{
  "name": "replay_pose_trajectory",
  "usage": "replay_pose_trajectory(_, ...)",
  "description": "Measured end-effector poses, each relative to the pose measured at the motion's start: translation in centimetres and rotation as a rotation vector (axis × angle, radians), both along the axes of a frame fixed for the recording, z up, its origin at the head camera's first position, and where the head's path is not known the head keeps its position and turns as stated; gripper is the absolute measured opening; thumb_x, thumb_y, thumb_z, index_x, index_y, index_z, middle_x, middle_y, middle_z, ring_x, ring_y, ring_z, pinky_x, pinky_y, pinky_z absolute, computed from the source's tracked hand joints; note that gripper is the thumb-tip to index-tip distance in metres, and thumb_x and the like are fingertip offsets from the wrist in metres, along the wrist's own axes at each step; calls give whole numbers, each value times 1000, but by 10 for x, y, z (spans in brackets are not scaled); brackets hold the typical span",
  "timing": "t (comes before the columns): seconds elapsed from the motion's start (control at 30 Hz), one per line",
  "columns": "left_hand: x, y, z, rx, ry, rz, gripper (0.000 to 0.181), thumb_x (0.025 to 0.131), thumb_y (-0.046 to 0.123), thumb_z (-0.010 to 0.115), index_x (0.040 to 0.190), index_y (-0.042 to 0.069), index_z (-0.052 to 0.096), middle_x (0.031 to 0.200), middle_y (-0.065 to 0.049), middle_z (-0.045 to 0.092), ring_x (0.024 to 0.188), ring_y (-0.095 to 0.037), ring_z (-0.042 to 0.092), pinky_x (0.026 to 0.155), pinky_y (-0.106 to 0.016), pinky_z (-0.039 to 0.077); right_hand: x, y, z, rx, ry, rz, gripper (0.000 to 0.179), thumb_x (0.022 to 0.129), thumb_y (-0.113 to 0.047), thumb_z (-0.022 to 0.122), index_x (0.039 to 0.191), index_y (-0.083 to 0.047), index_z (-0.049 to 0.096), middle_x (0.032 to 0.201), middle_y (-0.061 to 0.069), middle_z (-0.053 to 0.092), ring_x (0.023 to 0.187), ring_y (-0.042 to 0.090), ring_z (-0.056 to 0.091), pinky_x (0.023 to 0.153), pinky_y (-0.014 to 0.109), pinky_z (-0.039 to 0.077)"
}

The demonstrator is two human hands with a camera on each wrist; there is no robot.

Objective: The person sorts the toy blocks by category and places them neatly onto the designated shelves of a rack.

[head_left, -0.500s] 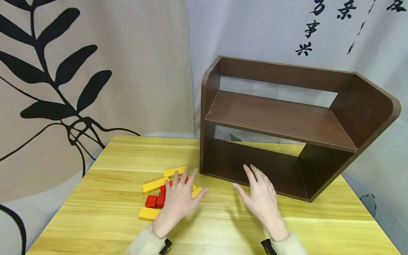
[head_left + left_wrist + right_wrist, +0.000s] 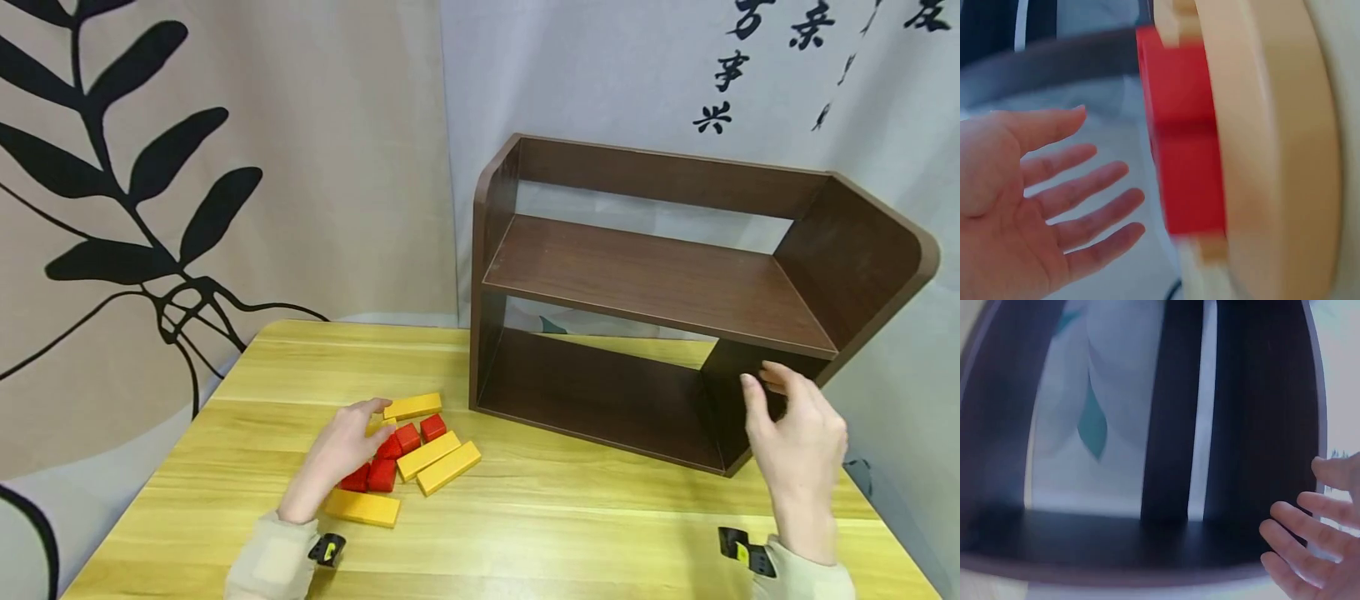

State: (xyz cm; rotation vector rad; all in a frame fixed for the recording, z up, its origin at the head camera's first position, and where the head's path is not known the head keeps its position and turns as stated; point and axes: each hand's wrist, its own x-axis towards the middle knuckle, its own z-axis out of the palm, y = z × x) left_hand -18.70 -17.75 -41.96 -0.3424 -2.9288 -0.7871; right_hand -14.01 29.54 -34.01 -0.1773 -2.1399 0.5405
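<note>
In the head view my left hand (image 2: 341, 450) hovers over the left side of a loose group of red and yellow blocks and hides some of them. Its fingers are spread and slightly bent, with nothing held; in the left wrist view the palm faces the red blocks (image 2: 1185, 137). Long yellow blocks (image 2: 448, 468) lie around small red blocks (image 2: 382, 475) on the table. My right hand (image 2: 801, 437) is raised in front of the right side panel of a brown two-tier shelf (image 2: 660, 267). Nothing sits between its relaxed, separated fingers (image 2: 1300, 528).
The shelf stands tilted in view on the right half of the wooden table (image 2: 555, 517), its lower board near the blocks. Behind the table hangs a curtain (image 2: 360, 167) printed with dark leaves and characters. Each wrist wears a black strap (image 2: 327, 550).
My left hand has moved left, uncovering the yellow and red blocks on the right of the group. My right hand has swung right and up, from the shelf's front edge to its right side panel.
</note>
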Motion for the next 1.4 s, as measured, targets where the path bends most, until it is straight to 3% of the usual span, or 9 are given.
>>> replay_pose_trajectory(0.1, 0, -23, -2, 23, -43, -22, 41, 90, 14, 63, 126, -3, 55, 120, -24, 62, 109, -41, 60, 88, -53, 50, 2, 20, 6, -21, 41, -79, 30, 89, -19, 64, 110, 2, 66, 97, 22, 70, 81, -22, 46, 68, 18, 33)
replay_pose_trajectory(0.17, 1, -35, -4, 45, -58, -34, 40, 89, 12, 63, 126, -3, 55, 120, -25, 62, 108, -42, 60, 87, -53, 51, 3, 30, 9, -31, 65, -108, 28, 88, -17, 64, 107, 4, 66, 94, 23, 70, 80, -33, 24, 68, 10, 26)
replay_pose_trajectory(0.37, 3, -59, -11, 130, -128, -76, 43, 87, 10, 66, 127, -4, 55, 120, -25, 62, 106, -40, 60, 88, -53, 50, 2, 46, 16, -86, 36, -145, 31, 86, -15, 66, 107, 8, 61, 94, 25, 68, 70, -37, 24, 68, 0, 19)
replay_pose_trajectory(0.7, 1, -71, -24, 128, -158, -66, 40, 80, 5, 71, 117, -5, 60, 112, -22, 66, 103, -36, 61, 89, -51, 49, -1, 58, 10, -282, -346, -151, 46, 89, -30, 60, 124, 1, 54, 115, 28, 64, 53, -31, 28, 47, 5, 30)
replay_pose_trajectory(0.77, 1, -72, -26, 129, -162, -59, 39, 80, 3, 71, 116, -5, 61, 110, -21, 66, 102, -35, 62, 89, -50, 50, -2, 60, 8, -267, -353, -158, 45, 89, -31, 60, 122, 1, 56, 112, 27, 65, 52, -24, 38, 50, 9, 31)
replay_pose_trajectory(0.87, 0, -75, -30, 133, -162, -55, 36, 79, 3, 72, 113, -4, 62, 106, -19, 68, 99, -32, 63, 87, -48, 51, -3, 62, 4, -227, -335, -165, 43, 90, -30, 58, 117, 3, 58, 108, 27, 66, 68, 13, 66, 57, 25, 37)
replay_pose_trajectory(0.97, -2, -77, -33, 140, -170, -53, 34, 78, 3, 72, 110, -3, 64, 102, -15, 68, 96, -29, 62, 86, -47, 51, -3, 62, 1, -189, -325, -163, 41, 90, -30, 56, 112, 5, 58, 106, 28, 67, 98, 52, 57, 64, 44, 39)
replay_pose_trajectory(1.07, -3, -78, -33, 140, -184, -47, 34, 77, 5, 73, 109, -1, 65, 101, -12, 68, 95, -27, 62, 86, -46, 51, -3, 62, -1, -159, -332, -166, 40, 91, -30, 54, 109, 6, 57, 105, 29, 66, 97, 56, 54, 70, 56, 38)
replay_pose_trajectory(1.4, -6, -75, -35, 109, -184, -39, 31, 75, 6, 76, 105, 3, 67, 98, -8, 68, 91, -21, 61, 80, -42, 51, -2, 61, -2, -138, -353, -180, 39, 93, -30, 52, 109, 5, 56, 105, 30, 66, 96, 58, 52, 73, 61, 38)
